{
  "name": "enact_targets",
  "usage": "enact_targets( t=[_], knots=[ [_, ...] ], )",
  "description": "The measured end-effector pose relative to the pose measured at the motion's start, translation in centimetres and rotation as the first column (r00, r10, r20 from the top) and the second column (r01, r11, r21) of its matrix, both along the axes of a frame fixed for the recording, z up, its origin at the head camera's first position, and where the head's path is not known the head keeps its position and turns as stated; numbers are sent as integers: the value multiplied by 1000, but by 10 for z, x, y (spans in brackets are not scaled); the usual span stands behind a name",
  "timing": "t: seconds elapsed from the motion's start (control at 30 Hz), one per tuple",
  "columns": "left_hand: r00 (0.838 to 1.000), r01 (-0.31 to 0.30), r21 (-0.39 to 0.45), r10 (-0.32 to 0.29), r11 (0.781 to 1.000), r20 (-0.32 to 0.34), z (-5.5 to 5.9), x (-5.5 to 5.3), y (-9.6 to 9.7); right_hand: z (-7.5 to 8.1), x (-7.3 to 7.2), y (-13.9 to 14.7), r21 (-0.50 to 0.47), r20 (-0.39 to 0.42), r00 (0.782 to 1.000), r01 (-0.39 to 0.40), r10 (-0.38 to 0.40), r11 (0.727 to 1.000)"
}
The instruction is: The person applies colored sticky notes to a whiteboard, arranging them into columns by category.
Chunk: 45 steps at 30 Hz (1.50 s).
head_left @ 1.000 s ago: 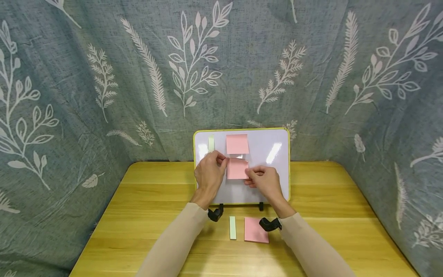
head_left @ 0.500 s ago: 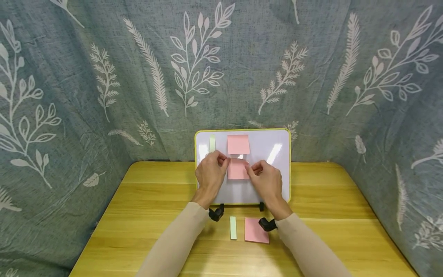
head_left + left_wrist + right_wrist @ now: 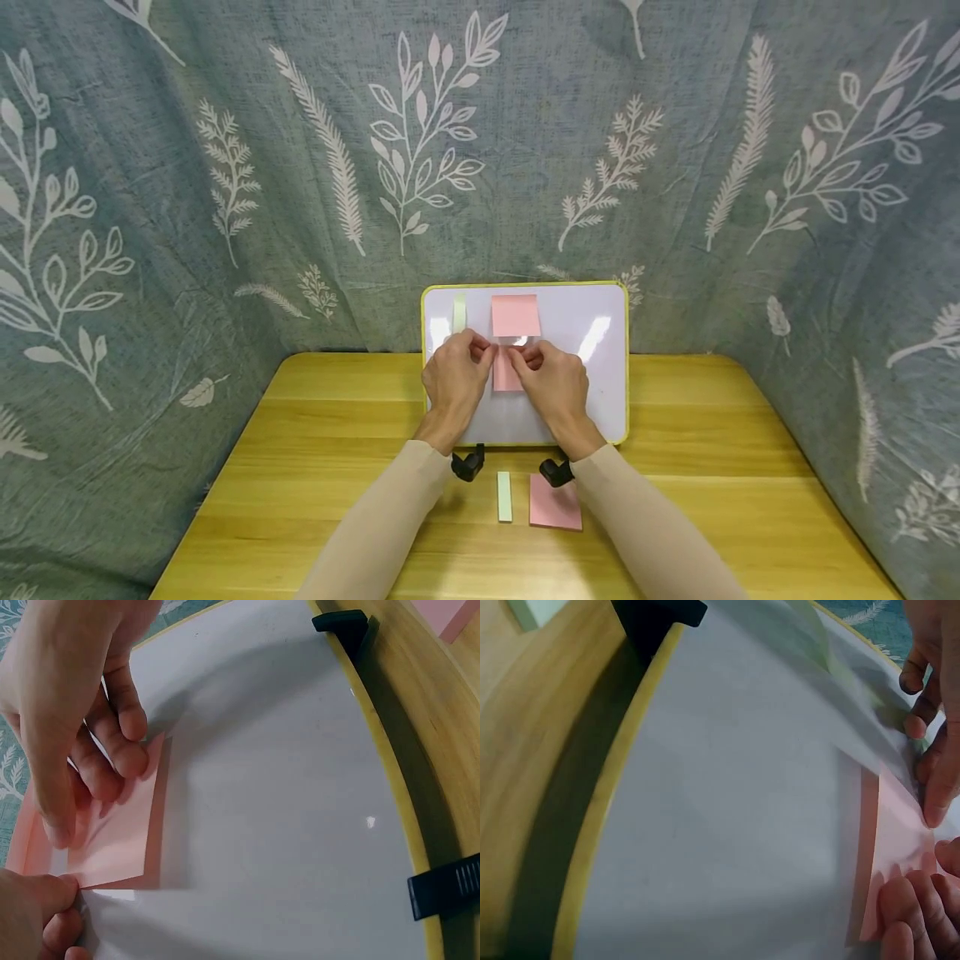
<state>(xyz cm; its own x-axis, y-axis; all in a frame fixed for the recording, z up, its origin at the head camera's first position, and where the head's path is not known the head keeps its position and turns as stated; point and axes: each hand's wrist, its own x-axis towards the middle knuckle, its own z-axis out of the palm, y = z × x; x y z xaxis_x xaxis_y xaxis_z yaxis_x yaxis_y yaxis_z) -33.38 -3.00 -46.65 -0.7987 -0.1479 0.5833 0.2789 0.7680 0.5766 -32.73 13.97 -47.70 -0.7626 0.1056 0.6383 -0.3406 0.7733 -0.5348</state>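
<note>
A pink sticky note point(image 3: 506, 379) hangs on the whiteboard point(image 3: 581, 312), its lower edge standing off the surface and casting a shadow. My left hand point(image 3: 453, 375) pinches that note's upper left corner between thumb and curled fingers. The thumb of my right hand point(image 3: 555, 383) rests at the top edge, close to the left hand. In the left wrist view the right hand's loosely bent fingers point(image 3: 124, 761) reach over the note. A second pink note point(image 3: 515, 315) sits above it on the board. The right hand hides the lower note's right part.
A pale green sticky strip point(image 3: 459, 310) is on the board's upper left. Black stand feet point(image 3: 442, 885) hold the board's yellow lower edge. On the wooden table point(image 3: 330, 467) before the board lie a green strip pad point(image 3: 504, 497) and a pink note pad point(image 3: 555, 504).
My right hand has moved from the lower note's right edge up to its top edge and then left along it. The left hand and the note have stayed in place.
</note>
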Motion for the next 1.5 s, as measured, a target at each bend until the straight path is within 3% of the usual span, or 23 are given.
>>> enact_targets(
  t=[0.27,0.57,1.5],
  knots=[
    [1000,-5,0,5,1000,-2,0,0,1,0,-5,-6,22,1,994,107,-107,994],
    [1000,2,-3,-2,1000,-7,-1,-1,1,-5,-7,-7,-67,16,984,178,-177,982],
    [1000,6,-3,-6,1000,-18,-1,-2,0,-10,-16,-6,-89,-48,969,239,-244,967]
  ],
)
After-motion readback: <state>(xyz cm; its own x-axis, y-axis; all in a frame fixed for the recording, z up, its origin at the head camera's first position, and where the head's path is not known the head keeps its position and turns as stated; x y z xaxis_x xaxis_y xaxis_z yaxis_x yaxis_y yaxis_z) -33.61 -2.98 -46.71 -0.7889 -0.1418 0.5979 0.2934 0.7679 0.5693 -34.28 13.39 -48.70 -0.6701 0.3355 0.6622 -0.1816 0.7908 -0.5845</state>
